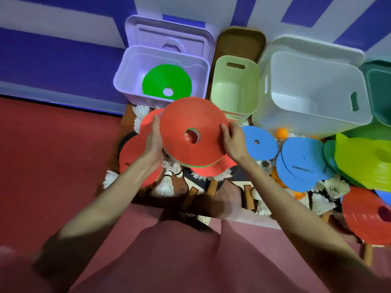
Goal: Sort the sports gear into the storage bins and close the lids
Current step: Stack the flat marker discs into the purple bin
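Left hand (154, 138) pressed flat-fingered against the left edge of a stack of flat red plastic disc cones (193, 135), right hand (231, 138) with fingers curled over the right edge, the stack gripped between the two and lifted above the clutter. Thin green and other coloured rims visible under the top red disc. Just beyond the fingertips, an open lilac plastic storage bin (131, 66) with one green disc cone (165, 81) already lying inside, lid (148, 28) propped behind. To the right of the fingers, blue disc cones (300, 161), an orange ball (282, 133), an empty pale green bin (234, 85) and a large empty white bin (313, 85). Beneath the hands, white feather shuttlecocks (167, 185) and wooden-handled paddles (211, 187) on the floor. Judged step: carrying the cones to the lilac bin. Next move likely to call for a short forward reach, then lowering level so the stack nests on the green one.
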A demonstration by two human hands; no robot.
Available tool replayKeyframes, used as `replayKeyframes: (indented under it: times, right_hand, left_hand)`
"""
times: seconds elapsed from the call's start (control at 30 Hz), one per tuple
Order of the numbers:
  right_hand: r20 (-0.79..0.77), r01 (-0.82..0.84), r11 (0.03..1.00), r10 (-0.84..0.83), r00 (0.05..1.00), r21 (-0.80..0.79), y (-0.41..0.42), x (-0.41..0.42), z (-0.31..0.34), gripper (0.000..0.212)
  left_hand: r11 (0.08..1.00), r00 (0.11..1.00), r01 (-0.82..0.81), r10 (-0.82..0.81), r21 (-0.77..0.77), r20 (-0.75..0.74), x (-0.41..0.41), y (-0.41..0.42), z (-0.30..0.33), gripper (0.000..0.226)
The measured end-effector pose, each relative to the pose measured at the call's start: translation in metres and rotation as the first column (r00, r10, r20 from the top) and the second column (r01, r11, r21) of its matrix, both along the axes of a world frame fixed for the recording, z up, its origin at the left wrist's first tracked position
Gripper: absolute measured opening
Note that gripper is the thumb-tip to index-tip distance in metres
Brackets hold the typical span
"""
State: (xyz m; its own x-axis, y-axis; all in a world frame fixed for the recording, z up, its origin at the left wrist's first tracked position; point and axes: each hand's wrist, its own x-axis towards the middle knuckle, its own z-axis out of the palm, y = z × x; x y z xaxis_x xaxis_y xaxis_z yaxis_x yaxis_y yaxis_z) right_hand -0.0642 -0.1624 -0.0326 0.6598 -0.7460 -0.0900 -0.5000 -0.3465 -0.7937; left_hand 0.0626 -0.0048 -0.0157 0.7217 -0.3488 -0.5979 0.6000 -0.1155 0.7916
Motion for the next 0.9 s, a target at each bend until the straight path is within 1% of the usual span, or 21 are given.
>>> replayKeyframes:
  times: [0.1, 0.2, 0.23, 0.3, 0.33, 0.4, 0.47, 0.57, 0.67, 0.73, 0.83, 0.9]
  right_hand:
    - [0.046, 0.037, 0.999, -0.036, 0.998, -0.012, -0.011, 0.040, 0.002, 0.020]
    - [0.099, 0.096, 0.995, -0.093, 0.991, -0.030, -0.026, 0.086, 0.003, 0.019]
    - [0.111, 0.111, 0.993, -0.106, 0.988, -0.039, -0.032, 0.102, 0.003, 0.021]
    - [0.127, 0.112, 0.992, -0.103, 0.986, -0.063, -0.043, 0.135, 0.003, 0.024]
    - [0.125, 0.105, 0.992, -0.095, 0.988, -0.076, -0.048, 0.151, 0.001, 0.023]
    - [0.098, 0.078, 0.993, -0.069, 0.993, -0.092, -0.056, 0.180, -0.003, 0.017]
    - [0.049, 0.034, 0.997, -0.031, 0.998, -0.071, -0.064, 0.204, -0.012, 0.013]
    - [-0.069, -0.014, 0.999, 0.012, 0.998, -0.029, -0.072, 0.226, -0.030, 0.024]
    - [-0.151, -0.039, 0.999, 0.039, 0.988, 0.000, -0.073, 0.237, -0.046, 0.026]
    - [-0.193, -0.048, 0.999, 0.048, 0.980, 0.002, -0.075, 0.240, -0.051, 0.027]
    - [-0.238, -0.053, 0.999, 0.054, 0.970, 0.009, -0.079, 0.240, -0.056, 0.027]
    - [-0.273, -0.086, 0.996, 0.087, 0.958, 0.018, -0.081, 0.240, -0.057, 0.030]
  left_hand:
    - [0.998, 0.984, 0.058, -0.062, 0.027, 0.168, 0.036, -0.010, 0.009, 0.041]
    - [0.982, 0.904, 0.134, -0.175, 0.129, 0.391, 0.081, -0.015, 0.011, 0.022]
    - [0.971, 0.874, 0.151, -0.219, 0.185, 0.433, 0.099, -0.017, 0.007, 0.023]
    - [0.934, 0.812, 0.141, -0.298, 0.327, 0.502, 0.132, -0.022, 0.001, 0.029]
    - [0.916, 0.772, 0.131, -0.334, 0.379, 0.541, 0.148, -0.026, -0.001, 0.027]
    - [0.893, 0.712, 0.058, -0.351, 0.447, 0.608, 0.175, -0.038, 0.001, 0.019]
    - [0.863, 0.686, 0.004, -0.370, 0.505, 0.627, 0.199, -0.049, -0.006, 0.016]
    - [0.783, 0.671, 0.030, -0.476, 0.621, 0.568, 0.226, -0.060, -0.028, 0.018]
    - [0.722, 0.669, 0.052, -0.538, 0.690, 0.513, 0.241, -0.066, -0.050, 0.024]
    - [0.709, 0.668, 0.050, -0.548, 0.704, 0.504, 0.246, -0.068, -0.059, 0.025]
    - [0.719, 0.657, 0.054, -0.548, 0.693, 0.517, 0.249, -0.072, -0.066, 0.024]
    - [0.714, 0.652, 0.065, -0.559, 0.698, 0.512, 0.251, -0.074, -0.070, 0.023]
